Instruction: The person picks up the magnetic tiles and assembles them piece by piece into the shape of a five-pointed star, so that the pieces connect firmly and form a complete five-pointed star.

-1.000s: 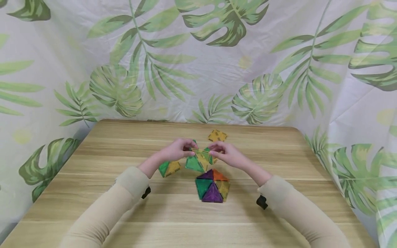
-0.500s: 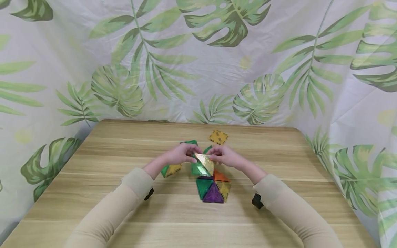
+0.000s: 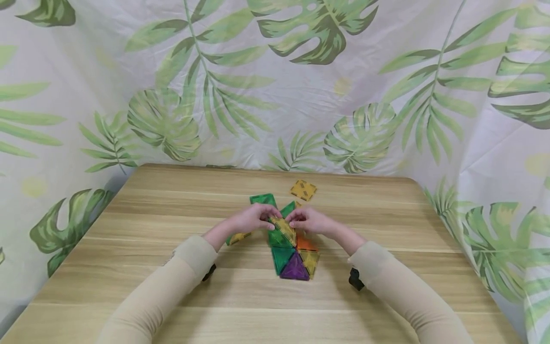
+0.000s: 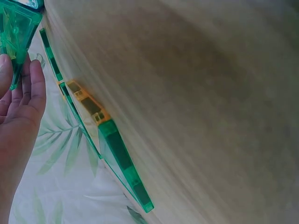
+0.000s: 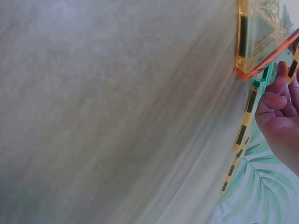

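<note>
Left hand (image 3: 253, 219) and right hand (image 3: 310, 221) pinch a joined piece of green and yellow magnetic tiles (image 3: 282, 230) from its two sides. This piece is tilted and overlaps the far side of a ring of triangular magnetic tiles (image 3: 294, 267) in purple, green, orange and yellow. In the left wrist view, the left thumb and fingers hold the green tile (image 4: 18, 32). In the right wrist view, the right fingertips are at a yellow tile edge (image 5: 293, 65), close beside the ring's orange edge. The ring's far purple part is hidden under the held piece.
A yellow square tile (image 3: 303, 190) lies toward the table's far edge. One green tile (image 3: 262, 199) lies beyond the left hand, and a green-yellow pair (image 3: 238, 237) lies partly hidden beneath that wrist. Another green tile (image 3: 288, 209) shows between the hands.
Both hands have come closer together and brought the green and yellow piece nearer, over the ring's far side. The piece has tipped. The ring stays about where it was.
</note>
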{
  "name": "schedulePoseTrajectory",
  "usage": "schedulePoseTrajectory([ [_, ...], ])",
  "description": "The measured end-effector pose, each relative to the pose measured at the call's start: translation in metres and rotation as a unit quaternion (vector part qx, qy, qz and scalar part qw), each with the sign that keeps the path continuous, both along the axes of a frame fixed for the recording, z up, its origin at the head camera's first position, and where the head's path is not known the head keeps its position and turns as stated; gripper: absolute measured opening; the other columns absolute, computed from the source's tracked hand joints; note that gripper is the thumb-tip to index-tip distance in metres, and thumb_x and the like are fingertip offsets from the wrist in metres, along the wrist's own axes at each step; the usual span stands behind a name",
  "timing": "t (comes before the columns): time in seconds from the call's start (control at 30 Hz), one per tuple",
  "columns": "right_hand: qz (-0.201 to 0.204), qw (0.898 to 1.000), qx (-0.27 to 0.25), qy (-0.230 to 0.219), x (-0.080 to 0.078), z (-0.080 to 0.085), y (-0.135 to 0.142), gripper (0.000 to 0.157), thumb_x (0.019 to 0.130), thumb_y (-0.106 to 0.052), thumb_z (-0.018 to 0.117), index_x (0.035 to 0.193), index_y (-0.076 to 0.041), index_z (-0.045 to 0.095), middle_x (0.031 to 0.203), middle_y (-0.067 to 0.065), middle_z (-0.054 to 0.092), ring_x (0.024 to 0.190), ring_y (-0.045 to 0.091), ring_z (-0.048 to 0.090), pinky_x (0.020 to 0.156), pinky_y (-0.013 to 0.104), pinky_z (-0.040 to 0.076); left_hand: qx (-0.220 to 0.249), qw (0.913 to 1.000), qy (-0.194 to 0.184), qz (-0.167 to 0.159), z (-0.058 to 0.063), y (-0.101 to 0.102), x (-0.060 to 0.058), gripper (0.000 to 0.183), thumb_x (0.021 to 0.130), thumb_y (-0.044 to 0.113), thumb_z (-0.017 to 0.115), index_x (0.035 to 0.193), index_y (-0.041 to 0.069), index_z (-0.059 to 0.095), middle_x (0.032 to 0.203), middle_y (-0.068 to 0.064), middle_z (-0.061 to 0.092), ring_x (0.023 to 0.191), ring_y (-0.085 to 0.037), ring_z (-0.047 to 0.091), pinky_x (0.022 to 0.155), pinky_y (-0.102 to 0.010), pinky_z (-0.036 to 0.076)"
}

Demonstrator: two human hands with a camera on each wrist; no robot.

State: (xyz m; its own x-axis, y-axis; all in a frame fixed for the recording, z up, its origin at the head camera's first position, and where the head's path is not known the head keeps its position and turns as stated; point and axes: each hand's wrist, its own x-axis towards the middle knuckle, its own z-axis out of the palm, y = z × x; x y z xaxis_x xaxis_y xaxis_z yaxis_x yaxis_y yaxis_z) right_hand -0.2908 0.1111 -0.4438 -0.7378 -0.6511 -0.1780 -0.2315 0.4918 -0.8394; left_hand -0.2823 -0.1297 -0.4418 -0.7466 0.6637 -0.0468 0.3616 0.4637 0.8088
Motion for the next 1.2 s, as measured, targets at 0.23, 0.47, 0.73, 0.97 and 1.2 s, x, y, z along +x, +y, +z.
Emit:
schedulePoseTrajectory([
  [0.23, 0.012, 0.999, 0.037, 0.006, 0.003, 0.000, -0.002, 0.027, 0.094, -0.014, 0.058, 0.119, -0.005, 0.063, 0.107, 0.008, 0.066, 0.083, 0.014, 0.056, 0.068, 0.027, 0.047, -0.018, 0.9997, 0.013, -0.004, 0.001, -0.002, -0.001, 0.028, 0.089, 0.016, 0.065, 0.117, 0.010, 0.062, 0.117, -0.003, 0.063, 0.111, -0.021, 0.056, 0.095, -0.038, 0.047],
  [0.47, 0.018, 0.999, 0.045, 0.023, 0.003, -0.002, -0.003, 0.026, 0.092, -0.015, 0.062, 0.117, -0.010, 0.066, 0.112, 0.004, 0.067, 0.091, 0.011, 0.058, 0.077, 0.026, 0.048, -0.040, 0.9989, 0.019, -0.013, -0.001, -0.005, -0.001, 0.029, 0.089, 0.016, 0.065, 0.118, 0.010, 0.063, 0.118, -0.003, 0.063, 0.108, -0.021, 0.058, 0.092, -0.035, 0.049],
  [0.73, 0.007, 0.992, 0.012, 0.128, -0.006, 0.003, 0.008, 0.026, 0.092, -0.009, 0.060, 0.117, -0.002, 0.064, 0.110, 0.012, 0.067, 0.086, 0.021, 0.060, 0.073, 0.036, 0.051, -0.054, 0.9973, 0.045, -0.024, 0.000, -0.007, 0.001, 0.027, 0.089, 0.018, 0.066, 0.114, 0.010, 0.064, 0.111, -0.002, 0.065, 0.099, -0.017, 0.058, 0.085, -0.031, 0.051],
  [0.97, 0.018, 0.960, 0.084, 0.268, -0.020, 0.002, 0.018, 0.040, 0.086, -0.016, 0.069, 0.122, 0.000, 0.060, 0.123, 0.016, 0.060, 0.114, 0.036, 0.053, 0.099, 0.051, 0.040, -0.080, 0.9934, 0.079, -0.024, -0.002, -0.011, 0.003, 0.026, 0.087, 0.026, 0.068, 0.111, 0.016, 0.066, 0.103, 0.005, 0.066, 0.093, -0.010, 0.059, 0.080, -0.026, 0.051],
  [1.2, 0.045, 0.938, 0.209, 0.272, -0.025, -0.005, 0.019, 0.076, 0.082, -0.045, 0.070, 0.143, -0.010, 0.041, 0.149, 0.017, 0.034, 0.137, 0.042, 0.026, 0.113, 0.055, 0.017, -0.089, 0.9913, 0.096, -0.013, 0.001, -0.017, 0.009, 0.021, 0.084, 0.027, 0.071, 0.102, 0.016, 0.068, 0.093, 0.008, 0.065, 0.088, -0.009, 0.059, 0.075, -0.024, 0.051],
])
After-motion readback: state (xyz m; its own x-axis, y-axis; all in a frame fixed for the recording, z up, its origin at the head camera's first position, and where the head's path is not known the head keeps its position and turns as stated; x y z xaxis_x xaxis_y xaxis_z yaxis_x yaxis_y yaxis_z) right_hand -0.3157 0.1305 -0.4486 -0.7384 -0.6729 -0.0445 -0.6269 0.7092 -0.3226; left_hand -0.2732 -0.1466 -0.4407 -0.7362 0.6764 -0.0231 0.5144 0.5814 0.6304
